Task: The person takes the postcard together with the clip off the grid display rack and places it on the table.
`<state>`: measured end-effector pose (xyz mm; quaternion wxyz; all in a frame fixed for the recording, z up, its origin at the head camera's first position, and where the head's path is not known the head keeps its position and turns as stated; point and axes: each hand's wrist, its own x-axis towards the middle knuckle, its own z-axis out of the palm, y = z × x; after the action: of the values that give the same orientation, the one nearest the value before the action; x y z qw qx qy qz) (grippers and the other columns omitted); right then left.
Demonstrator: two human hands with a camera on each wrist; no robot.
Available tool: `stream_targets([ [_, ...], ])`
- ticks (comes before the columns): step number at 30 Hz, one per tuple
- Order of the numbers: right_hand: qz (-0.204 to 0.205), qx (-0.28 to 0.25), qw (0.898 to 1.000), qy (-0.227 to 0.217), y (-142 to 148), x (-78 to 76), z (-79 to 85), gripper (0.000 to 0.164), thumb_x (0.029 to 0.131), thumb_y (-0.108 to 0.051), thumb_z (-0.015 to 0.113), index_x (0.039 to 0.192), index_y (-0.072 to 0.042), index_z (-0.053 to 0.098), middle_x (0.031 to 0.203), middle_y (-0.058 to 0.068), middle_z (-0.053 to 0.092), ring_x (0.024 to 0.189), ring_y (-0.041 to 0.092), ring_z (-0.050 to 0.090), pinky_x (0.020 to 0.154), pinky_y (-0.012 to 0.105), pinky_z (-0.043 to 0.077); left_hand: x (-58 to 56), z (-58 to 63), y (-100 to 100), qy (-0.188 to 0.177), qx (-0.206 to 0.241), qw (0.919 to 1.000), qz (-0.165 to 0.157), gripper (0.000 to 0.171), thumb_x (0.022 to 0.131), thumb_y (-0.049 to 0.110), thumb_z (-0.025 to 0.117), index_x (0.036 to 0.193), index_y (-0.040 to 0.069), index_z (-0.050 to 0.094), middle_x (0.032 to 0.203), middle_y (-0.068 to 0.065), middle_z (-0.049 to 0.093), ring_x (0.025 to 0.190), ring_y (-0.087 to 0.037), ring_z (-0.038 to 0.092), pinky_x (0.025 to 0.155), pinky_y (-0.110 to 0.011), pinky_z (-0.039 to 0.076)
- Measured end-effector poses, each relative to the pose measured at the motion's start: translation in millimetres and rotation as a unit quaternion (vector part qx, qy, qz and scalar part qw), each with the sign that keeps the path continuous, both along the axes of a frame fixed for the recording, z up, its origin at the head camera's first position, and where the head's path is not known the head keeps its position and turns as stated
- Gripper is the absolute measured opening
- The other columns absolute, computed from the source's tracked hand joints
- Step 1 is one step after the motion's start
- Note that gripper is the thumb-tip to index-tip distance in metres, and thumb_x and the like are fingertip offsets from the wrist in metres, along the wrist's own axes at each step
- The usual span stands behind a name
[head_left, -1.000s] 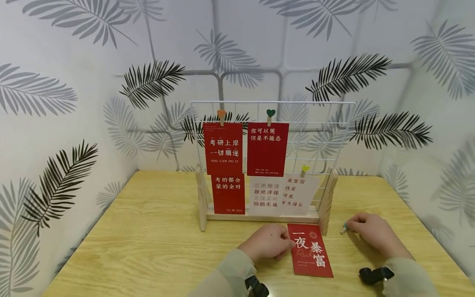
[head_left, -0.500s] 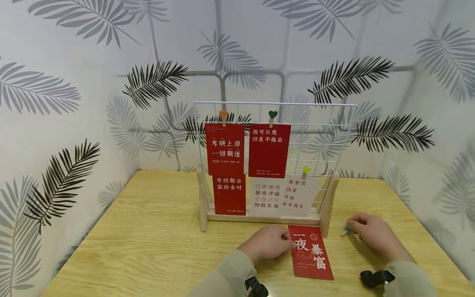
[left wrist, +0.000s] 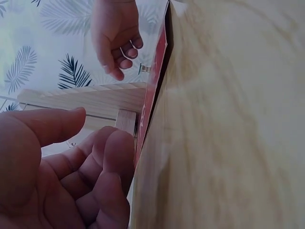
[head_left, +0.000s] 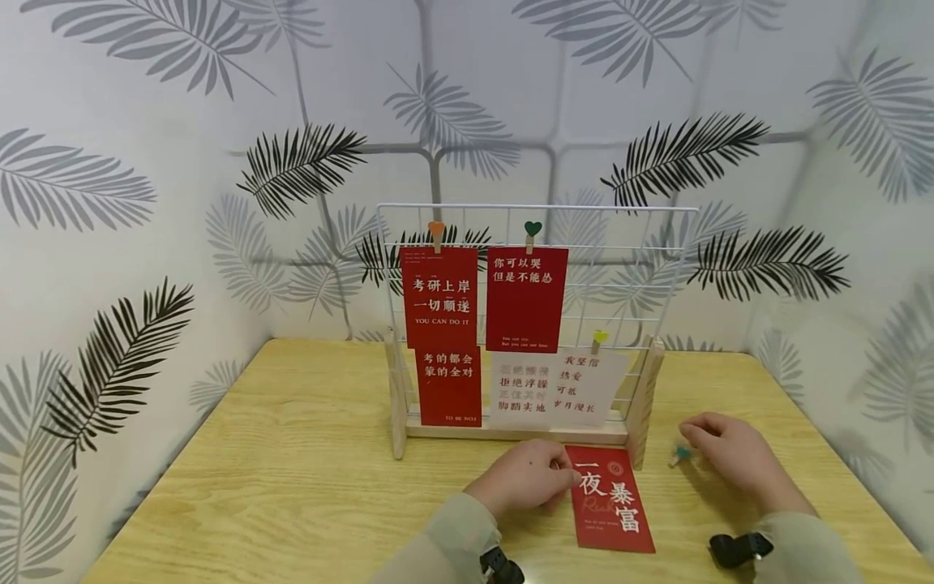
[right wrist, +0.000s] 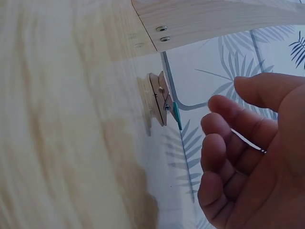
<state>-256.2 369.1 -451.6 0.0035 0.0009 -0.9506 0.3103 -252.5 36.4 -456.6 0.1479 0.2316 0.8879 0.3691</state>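
A red card (head_left: pixel 613 507) with white characters lies on the table before the rack. My left hand (head_left: pixel 527 477) rests at its left edge with loosely bent fingers. In the left wrist view the thumb stands apart from the fingers (left wrist: pixel 114 152), nothing pinched between them, and the card (left wrist: pixel 153 76) shows nearly edge-on. A small wooden clothespin (head_left: pixel 680 457) with a teal top lies on the table to the right of the card. Just beyond it, my right hand (head_left: pixel 733 454) hovers with relaxed fingers; the right wrist view shows a gap between them and the clothespin (right wrist: pixel 162 100).
A white wire grid rack (head_left: pixel 620 284) on wooden feet stands behind the hands. Red cards (head_left: pixel 527 312) and white cards (head_left: pixel 589 389) hang on it. An orange heart clip (head_left: pixel 436 231), a green one (head_left: pixel 533 231) and a yellow one (head_left: pixel 600 337) are fixed there.
My right hand has let go of the clothespin and lifted slightly away; the clothespin stays on the table. The left hand and the red card have hardly moved.
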Motion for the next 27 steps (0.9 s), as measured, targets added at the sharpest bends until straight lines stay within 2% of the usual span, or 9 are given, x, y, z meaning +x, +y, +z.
stream_targets([
  [5, -0.006, -0.018, 1.0, 0.002, -8, 3.6, 9.0, 0.048, 0.106, -0.043, 0.05, 0.123, -0.002, 0.067, 0.114, 0.015, 0.068, 0.093, 0.026, 0.062, 0.075, 0.04, 0.05, 0.8, 0.8, 0, 0.011, 0.01, 0.9999, 0.004, 0.022, 0.096, 0.036, 0.067, 0.08, 0.023, 0.063, 0.071, 0.005, 0.058, 0.063, -0.011, 0.053, 0.059, -0.028, 0.044],
  [10, -0.009, -0.028, 0.999, 0.019, -12, 5.3, 14.0, 0.049, 0.106, -0.046, 0.049, 0.123, -0.003, 0.067, 0.118, 0.017, 0.067, 0.097, 0.029, 0.064, 0.074, 0.04, 0.051, 1.8, 4.9, -2, -0.007, 0.029, 0.9995, 0.014, 0.018, 0.097, 0.036, 0.066, 0.085, 0.024, 0.063, 0.073, 0.004, 0.06, 0.061, -0.013, 0.057, 0.059, -0.03, 0.047],
  [14, -0.012, -0.031, 0.999, 0.038, -14, 7.9, 18.5, 0.051, 0.106, -0.048, 0.048, 0.125, -0.004, 0.066, 0.12, 0.017, 0.067, 0.099, 0.03, 0.064, 0.075, 0.044, 0.053, 1.9, 9.3, -2, -0.007, 0.05, 0.9984, 0.026, 0.014, 0.098, 0.034, 0.067, 0.088, 0.024, 0.063, 0.077, 0.005, 0.06, 0.061, -0.013, 0.059, 0.057, -0.03, 0.048],
  [20, -0.01, -0.031, 0.996, 0.078, -20, 12.4, 28.7, 0.05, 0.105, -0.048, 0.049, 0.127, -0.006, 0.066, 0.123, 0.018, 0.067, 0.109, 0.037, 0.062, 0.084, 0.053, 0.052, 2.0, 17.4, -3, -0.004, 0.075, 0.9968, 0.027, 0.012, 0.099, 0.031, 0.066, 0.091, 0.023, 0.063, 0.078, 0.005, 0.06, 0.061, -0.013, 0.061, 0.054, -0.03, 0.05],
  [27, -0.006, -0.016, 0.994, 0.106, -27, 19.5, 49.8, 0.046, 0.105, -0.047, 0.049, 0.126, -0.009, 0.067, 0.121, 0.017, 0.068, 0.109, 0.036, 0.062, 0.083, 0.051, 0.051, 2.8, 29.1, -5, 0.018, 0.091, 0.9948, 0.04, 0.008, 0.099, 0.03, 0.066, 0.095, 0.024, 0.063, 0.079, 0.006, 0.061, 0.064, -0.01, 0.062, 0.055, -0.03, 0.05],
])
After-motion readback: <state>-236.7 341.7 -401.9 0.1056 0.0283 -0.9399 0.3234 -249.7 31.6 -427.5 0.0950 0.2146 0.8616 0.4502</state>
